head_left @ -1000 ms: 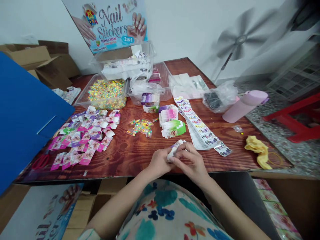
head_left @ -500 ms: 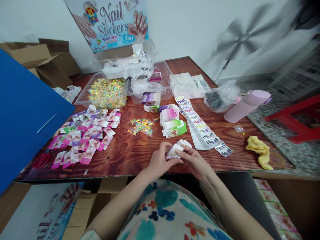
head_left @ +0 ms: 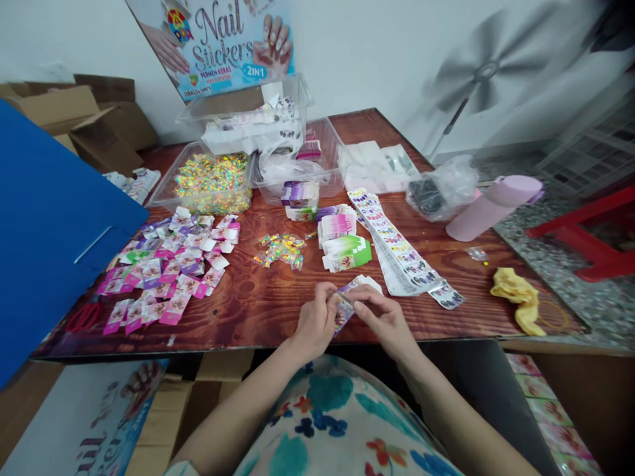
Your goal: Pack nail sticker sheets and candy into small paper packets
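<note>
My left hand [head_left: 314, 324] and my right hand [head_left: 384, 318] meet at the table's near edge, both pinching a small purple-and-white nail sticker box [head_left: 347, 301]. The box is tilted, its white flap pointing up and right. Just beyond the hands lie stacks of flat boxes [head_left: 344, 242] in pink, green and purple. A long strip of nail sticker sheets [head_left: 397, 254] runs diagonally to their right. A small heap of shiny wrapped candies [head_left: 282, 250] sits ahead of my left hand.
Many folded boxes [head_left: 169, 271] are spread at the left of the wooden table [head_left: 258, 304]. Clear tubs [head_left: 208, 182] stand at the back, a pink bottle [head_left: 491, 206] and a yellow cloth [head_left: 516, 297] at the right, a blue board [head_left: 49, 231] far left.
The box has been turned in my fingers and its flap now sticks up more. Both hands stayed at the table's near edge.
</note>
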